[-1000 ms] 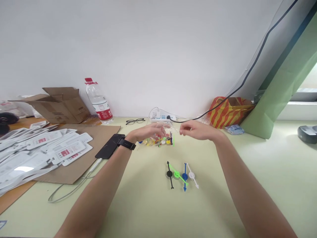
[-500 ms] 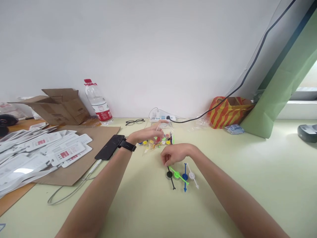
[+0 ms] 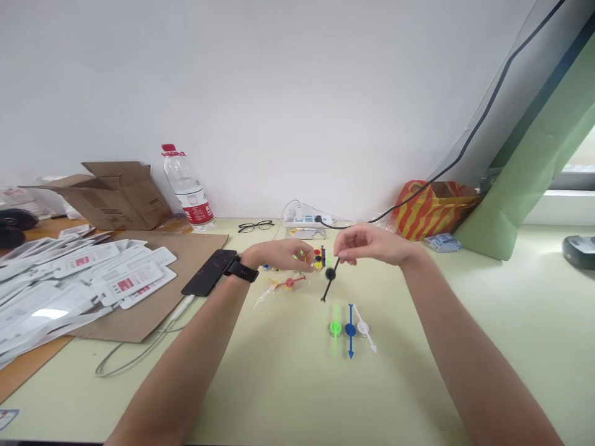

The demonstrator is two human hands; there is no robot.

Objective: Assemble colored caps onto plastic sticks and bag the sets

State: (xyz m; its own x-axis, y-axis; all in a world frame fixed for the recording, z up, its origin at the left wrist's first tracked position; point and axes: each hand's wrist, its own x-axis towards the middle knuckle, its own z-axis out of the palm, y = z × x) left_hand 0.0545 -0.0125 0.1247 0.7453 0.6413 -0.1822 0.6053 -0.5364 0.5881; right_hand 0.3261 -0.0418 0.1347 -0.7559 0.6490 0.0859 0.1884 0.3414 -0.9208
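My right hand pinches a black arrow spinner by its upper end, holding it tilted above the table. My left hand is curled over a pile of small coloured spinner parts. Its fingertips are pressed together, and what lies between them is hidden. Just below that hand, a red spinner lies by a clear plastic bag. Nearer to me, a green spinner, a blue spinner and a white spinner lie side by side.
A phone on a cable and cardboard with stacked white packets lie left. Behind stand a box, a bottle, glasses and a power strip. A striped bag stands back right.
My right hand has lifted the black spinner from the left end of the row and moved away and right. The green spinner has turned straight. The red spinner now shows below my left hand.
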